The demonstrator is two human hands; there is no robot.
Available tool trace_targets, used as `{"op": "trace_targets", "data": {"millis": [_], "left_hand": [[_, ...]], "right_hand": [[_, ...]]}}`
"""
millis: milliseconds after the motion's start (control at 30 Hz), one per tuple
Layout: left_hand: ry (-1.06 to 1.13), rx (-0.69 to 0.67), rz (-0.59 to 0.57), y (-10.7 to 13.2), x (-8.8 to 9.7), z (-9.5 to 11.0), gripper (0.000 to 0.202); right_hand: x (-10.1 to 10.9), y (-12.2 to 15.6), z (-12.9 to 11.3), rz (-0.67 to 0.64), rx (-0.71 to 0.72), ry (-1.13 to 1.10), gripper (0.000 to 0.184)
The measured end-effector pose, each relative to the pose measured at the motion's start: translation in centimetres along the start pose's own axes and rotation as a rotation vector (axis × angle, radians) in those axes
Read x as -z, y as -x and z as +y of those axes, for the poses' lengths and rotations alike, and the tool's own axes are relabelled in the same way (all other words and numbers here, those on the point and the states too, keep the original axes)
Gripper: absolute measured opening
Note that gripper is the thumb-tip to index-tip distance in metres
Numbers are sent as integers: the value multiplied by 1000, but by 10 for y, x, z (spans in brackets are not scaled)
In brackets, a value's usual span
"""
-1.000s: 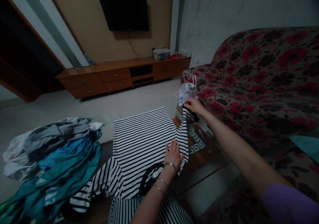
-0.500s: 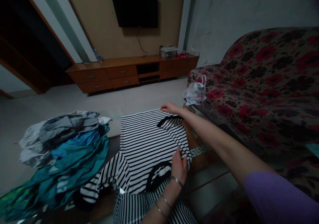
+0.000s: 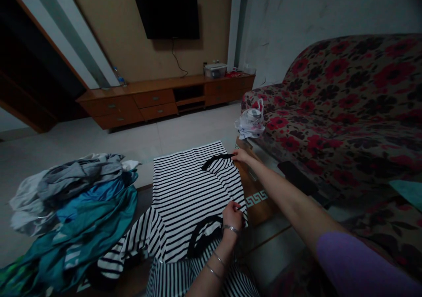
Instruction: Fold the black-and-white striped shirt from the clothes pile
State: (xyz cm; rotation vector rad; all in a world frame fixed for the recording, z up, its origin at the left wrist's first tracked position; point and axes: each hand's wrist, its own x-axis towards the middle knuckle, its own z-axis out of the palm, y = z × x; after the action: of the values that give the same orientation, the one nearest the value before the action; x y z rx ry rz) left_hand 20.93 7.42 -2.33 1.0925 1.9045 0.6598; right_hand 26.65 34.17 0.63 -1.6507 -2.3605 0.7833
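Note:
A black-and-white striped shirt lies spread out, its black-trimmed neckline toward me. One sleeve stretches out to the left; the other is folded inward over the body, with its black cuff near the far right. My left hand, with bracelets on the wrist, pinches the shirt's fabric at the right shoulder. Farther off, my right hand has its fingers closed on the folded sleeve at the cuff's right end. Some fingertips of both hands are hidden.
A pile of clothes in grey, blue and teal lies left of the shirt. The wooden table shows at right. Beyond stand a flowered sofa, a plastic bag and a low TV cabinet.
My right hand has come from the shirt's far right edge back toward me, onto the cuff's end. The left hand stays near the shoulder, its fingers now more closed. The view has shifted slightly.

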Motion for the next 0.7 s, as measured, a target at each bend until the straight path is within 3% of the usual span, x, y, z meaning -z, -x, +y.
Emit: {"op": "trace_targets", "data": {"millis": [167, 300, 400, 533, 633, 700], "left_hand": [[-82, -37, -46, 3, 1, 2, 29], [-394, -183, -105, -6, 20, 10, 22], [-519, -183, 105, -38, 59, 22, 22], [-550, -113, 425, -106, 112, 34, 40], [-574, -59, 463, -145, 130, 35, 43], [-584, -77, 440, -158, 132, 32, 37]], "right_hand": [[4, -18, -27, 97, 20, -66, 22], [2, -26, -30, 110, -10, -99, 17], [-4, -29, -18, 104, -53, -120, 18], [-16, -32, -2, 111, -102, -167, 31], [-24, -38, 3, 160, -85, -223, 21], [-29, -44, 4, 200, -55, -268, 17]]}}
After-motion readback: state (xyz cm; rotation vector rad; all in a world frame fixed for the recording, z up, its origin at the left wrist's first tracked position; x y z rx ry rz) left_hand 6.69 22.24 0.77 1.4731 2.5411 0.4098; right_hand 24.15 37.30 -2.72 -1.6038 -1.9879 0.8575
